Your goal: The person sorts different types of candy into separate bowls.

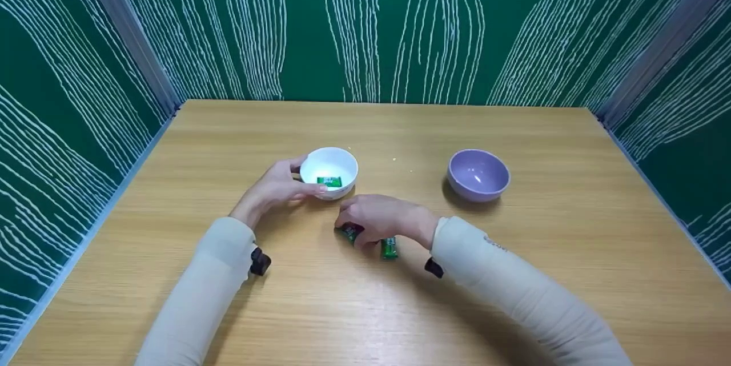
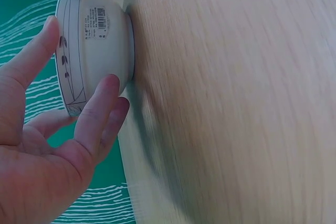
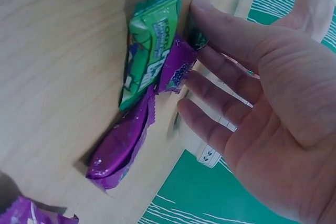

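Head looks down, left wrist closer, sharing bowl (image 1: 328,161).

Packet (image 1: 329,181) in left bowl (image 1: 329,161), second bowl (image 1: 478,175) right

Left hand (image 1: 281,182) on white bowl (image 1: 329,163), green packet (image 1: 330,181) inside

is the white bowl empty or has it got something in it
Not empty: in the head view, a green packet lies inside the white bowl.
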Available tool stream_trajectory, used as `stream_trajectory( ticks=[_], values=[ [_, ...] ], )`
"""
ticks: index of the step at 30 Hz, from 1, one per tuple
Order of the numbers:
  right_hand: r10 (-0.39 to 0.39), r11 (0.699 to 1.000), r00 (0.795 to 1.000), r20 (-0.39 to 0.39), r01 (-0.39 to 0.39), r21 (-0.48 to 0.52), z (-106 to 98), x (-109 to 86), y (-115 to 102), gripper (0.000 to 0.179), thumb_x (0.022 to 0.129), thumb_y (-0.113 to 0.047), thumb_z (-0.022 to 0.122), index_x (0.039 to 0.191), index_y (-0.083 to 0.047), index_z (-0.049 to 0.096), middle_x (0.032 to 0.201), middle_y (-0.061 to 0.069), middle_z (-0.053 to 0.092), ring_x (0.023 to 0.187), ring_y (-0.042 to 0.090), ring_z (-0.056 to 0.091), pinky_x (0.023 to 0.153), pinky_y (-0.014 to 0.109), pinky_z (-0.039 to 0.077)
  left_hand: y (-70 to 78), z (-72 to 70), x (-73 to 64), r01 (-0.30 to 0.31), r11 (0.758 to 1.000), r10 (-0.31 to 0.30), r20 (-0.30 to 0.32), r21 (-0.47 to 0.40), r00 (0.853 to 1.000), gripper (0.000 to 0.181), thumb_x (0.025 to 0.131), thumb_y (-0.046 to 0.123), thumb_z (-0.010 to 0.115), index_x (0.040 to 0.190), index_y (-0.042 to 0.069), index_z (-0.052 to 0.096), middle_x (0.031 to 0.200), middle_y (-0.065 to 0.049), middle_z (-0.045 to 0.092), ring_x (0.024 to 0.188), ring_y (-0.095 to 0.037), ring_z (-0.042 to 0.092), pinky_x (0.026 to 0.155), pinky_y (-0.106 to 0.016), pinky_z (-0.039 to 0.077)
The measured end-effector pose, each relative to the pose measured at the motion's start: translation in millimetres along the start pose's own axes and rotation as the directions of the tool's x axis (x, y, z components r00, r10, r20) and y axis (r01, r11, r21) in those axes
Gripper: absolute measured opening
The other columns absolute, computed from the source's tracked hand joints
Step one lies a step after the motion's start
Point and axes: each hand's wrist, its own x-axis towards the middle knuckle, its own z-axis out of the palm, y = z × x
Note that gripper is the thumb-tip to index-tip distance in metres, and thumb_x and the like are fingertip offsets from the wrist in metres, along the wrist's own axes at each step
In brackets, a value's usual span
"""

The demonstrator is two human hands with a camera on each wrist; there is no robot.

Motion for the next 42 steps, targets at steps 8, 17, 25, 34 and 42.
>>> stream_trajectory(
  ticks=[8, 17, 25, 34, 42],
  values=[
    [0.001, 0.999, 1.000, -0.024, 0.000, 0.044, -2.2, 1.2, 3.4, 0.046, 0.090, -0.023, 0.080, 0.132, -0.012, 0.067, 0.125, 0.005, 0.063, 0.110, 0.017, 0.060, 0.103, 0.036, 0.048, 3.3, -3.1, -1.2, 0.005, 1.000, -0.005, 0.001, 0.003, 1.000, 0.100, 0.076, 0.040, 0.091, 0.158, 0.016, 0.038, 0.141, -0.011, 0.049, 0.128, -0.028, 0.044, 0.107, -0.036, 0.045],
    [-0.012, 0.999, 0.999, -0.030, 0.013, 0.051, 1.6, 2.9, 2.2, 0.047, 0.089, -0.023, 0.081, 0.133, -0.012, 0.066, 0.126, 0.005, 0.064, 0.108, 0.016, 0.060, 0.102, 0.034, 0.049, -1.6, -2.7, -3.7, 0.018, 1.000, -0.018, -0.008, 0.006, 1.000, 0.106, 0.072, 0.041, 0.093, 0.159, 0.017, 0.036, 0.142, -0.010, 0.050, 0.127, -0.027, 0.045, 0.114, -0.038, 0.035],
    [-0.008, 0.999, 1.000, -0.027, 0.010, 0.049, 3.6, 2.7, 1.7, 0.045, 0.090, -0.023, 0.080, 0.132, -0.013, 0.067, 0.124, 0.004, 0.064, 0.106, 0.015, 0.060, 0.101, 0.034, 0.050, -3.0, -1.9, -3.2, 0.021, 1.000, -0.021, -0.007, -0.005, 1.000, 0.108, 0.072, 0.039, 0.093, 0.159, 0.015, 0.034, 0.146, -0.013, 0.047, 0.129, -0.027, 0.043, 0.115, -0.038, 0.034],
    [-0.019, 1.000, 0.999, -0.047, 0.019, 0.004, 4.7, 1.3, 1.4, 0.041, 0.089, -0.023, 0.081, 0.127, -0.012, 0.070, 0.118, 0.004, 0.065, 0.102, 0.014, 0.059, 0.098, 0.033, 0.050, -1.9, 0.1, 0.1, -0.022, 1.000, 0.022, 0.010, -0.009, 1.000, 0.102, 0.073, 0.035, 0.093, 0.157, 0.013, 0.039, 0.139, -0.014, 0.052, 0.125, -0.028, 0.047, 0.108, -0.034, 0.041],
    [-0.004, 1.000, 0.999, -0.034, 0.004, 0.012, 2.2, -0.7, -0.9, 0.037, 0.090, -0.020, 0.080, 0.126, -0.016, 0.071, 0.113, 0.002, 0.065, 0.096, 0.013, 0.060, 0.094, 0.032, 0.052, 1.7, -0.3, -0.6, 0.026, 1.000, -0.026, 0.005, 0.001, 1.000, 0.106, 0.071, 0.042, 0.093, 0.158, 0.017, 0.039, 0.141, -0.010, 0.051, 0.126, -0.028, 0.045, 0.109, -0.036, 0.042]
  ],
)
